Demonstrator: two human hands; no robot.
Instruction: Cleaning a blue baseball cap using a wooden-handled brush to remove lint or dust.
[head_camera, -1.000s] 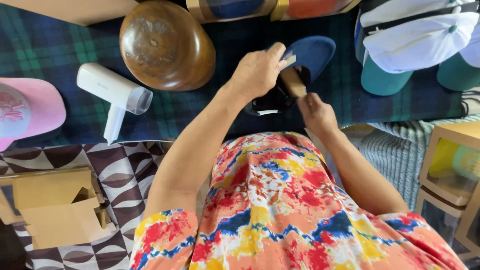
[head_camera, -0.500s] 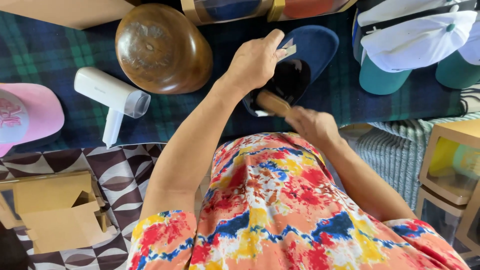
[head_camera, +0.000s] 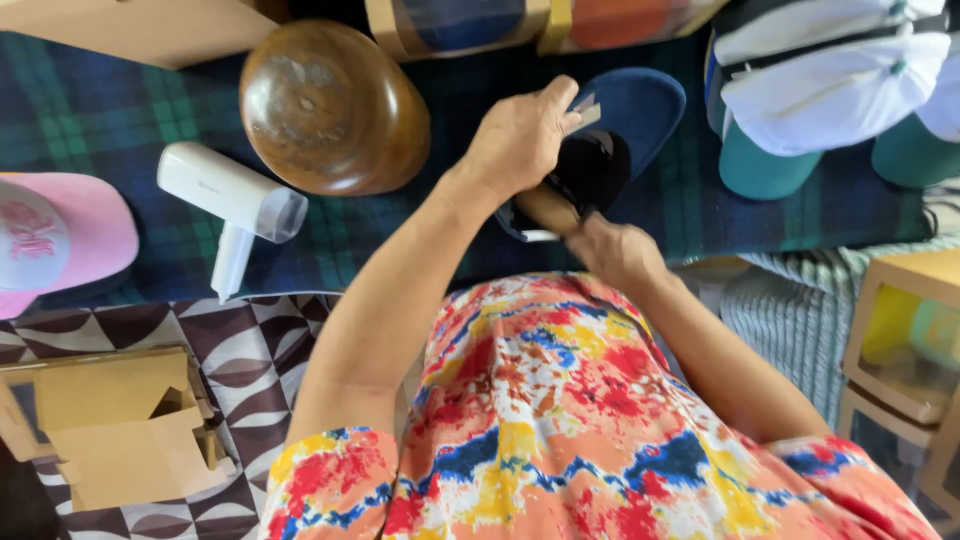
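The right hand (head_camera: 620, 250) is closed around a wooden-handled brush (head_camera: 548, 208), whose handle pokes out toward 11 o'clock from the fist. Over the last second this hand has slid from about 2 o'clock of the navy cap (head_camera: 610, 140), up near the brim, down to the cap's 6 o'clock edge, close against the person's tie-dye shirt (head_camera: 560, 400). That reads as a downward stroke of the brush across the dark inside of the cap, now at its near end.

The left hand (head_camera: 520, 135) has barely moved. It stays clamped on the cap at the cap's 9 o'clock side, thumb and fingers pinching the edge together with a small pale tag (head_camera: 585, 110), pinning the cap to the bench (head_camera: 120, 110), which is covered in dark plaid cloth.

Outward from the hands, a brown wooden hat block (head_camera: 330, 105) sits at 9 o'clock of the left hand, near but apart. Beyond it, at 8 o'clock, lies a white handheld steamer (head_camera: 235, 205), and at the far left edge a pink cap (head_camera: 60, 240). At 3 o'clock of the navy cap, a stack of white and teal caps (head_camera: 830, 100) rests. A cardboard box (head_camera: 120, 425) lies at the lower left on a patterned cloth.
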